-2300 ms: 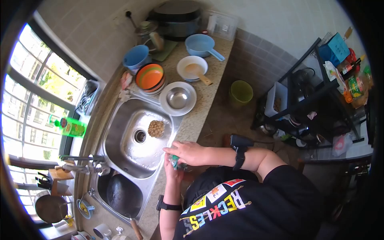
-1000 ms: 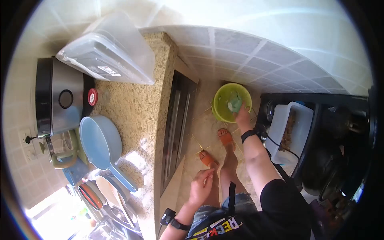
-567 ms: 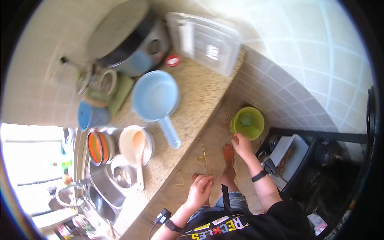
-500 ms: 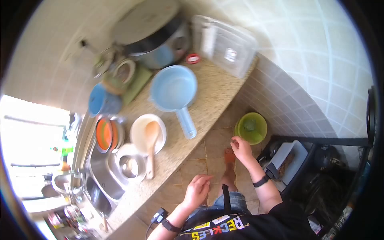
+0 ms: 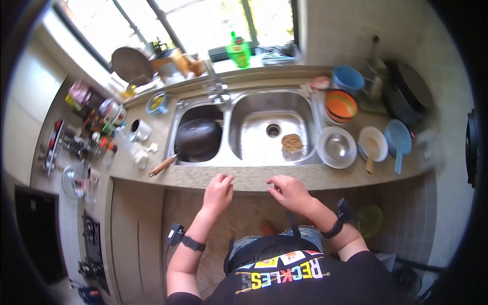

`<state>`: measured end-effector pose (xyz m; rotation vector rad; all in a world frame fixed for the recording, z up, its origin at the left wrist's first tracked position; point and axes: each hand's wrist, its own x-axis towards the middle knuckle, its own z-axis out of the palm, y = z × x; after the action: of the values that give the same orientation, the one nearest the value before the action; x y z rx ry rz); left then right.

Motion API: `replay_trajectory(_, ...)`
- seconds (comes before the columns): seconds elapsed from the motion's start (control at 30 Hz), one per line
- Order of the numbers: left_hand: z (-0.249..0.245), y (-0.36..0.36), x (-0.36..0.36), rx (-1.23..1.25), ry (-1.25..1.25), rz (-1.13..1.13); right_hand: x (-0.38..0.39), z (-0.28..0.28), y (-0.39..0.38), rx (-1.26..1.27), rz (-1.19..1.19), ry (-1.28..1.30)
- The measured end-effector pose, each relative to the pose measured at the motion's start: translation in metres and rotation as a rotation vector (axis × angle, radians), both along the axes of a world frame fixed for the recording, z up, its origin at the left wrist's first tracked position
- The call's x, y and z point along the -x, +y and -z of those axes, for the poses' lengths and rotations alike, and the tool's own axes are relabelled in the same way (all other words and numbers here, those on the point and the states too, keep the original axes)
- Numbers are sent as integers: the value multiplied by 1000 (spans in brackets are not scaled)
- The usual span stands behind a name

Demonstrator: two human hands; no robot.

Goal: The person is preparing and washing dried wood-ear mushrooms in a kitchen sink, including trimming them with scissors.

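My left hand (image 5: 218, 192) and my right hand (image 5: 287, 192) hover side by side at the front edge of the granite counter (image 5: 244, 176), below the double steel sink (image 5: 310, 99). Both hands hold nothing, with fingers loosely curled and apart. In the right basin lies a brown scrubbing pad (image 5: 292, 143) beside the drain. A black wok (image 5: 198, 139) with a wooden handle fills the left basin. A green bin (image 5: 370, 220) stands on the floor behind my right forearm.
Right of the sink stand a steel bowl on a white plate (image 5: 336, 147), an orange bowl stack (image 5: 340, 105), a white bowl with a wooden spoon (image 5: 372, 147), a blue ladle (image 5: 397, 140) and a blue cup (image 5: 347, 78). Bottles and jars crowd the left counter (image 5: 91, 137). A green bottle (image 5: 238, 50) is on the windowsill.
My right hand dropped the greenish item into the green bin, then came back empty. The view swung from the floor to the sink, and both hands now sit at the counter edge.
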<state>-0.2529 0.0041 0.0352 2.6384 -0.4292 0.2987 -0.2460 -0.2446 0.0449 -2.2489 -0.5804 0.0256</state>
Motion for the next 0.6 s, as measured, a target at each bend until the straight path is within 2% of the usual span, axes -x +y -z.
replay_trajectory(0.07,15,62,2,-55,28,-126,-22,1,50,-61,-110,79)
replay_trajectory(0.13,28,110,5,-112,4,-366,-43,12,88,-122,-181,146)
replay_trajectory(0.2,42,145,6,-121,44,-462,-63,24,116,-101,-231,357)
replay_trajectory(0.27,56,177,0,-181,41,-570,-86,46,141,-109,-254,382)
replay_trajectory(0.4,78,227,-32,-253,44,-655,-131,65,181,47,-256,417)
replay_trajectory(0.53,92,256,-80,-314,-9,-763,-177,104,219,-75,-266,606)
replay_trajectory(0.6,101,269,-103,-376,135,-772,-198,122,238,-131,-174,678)
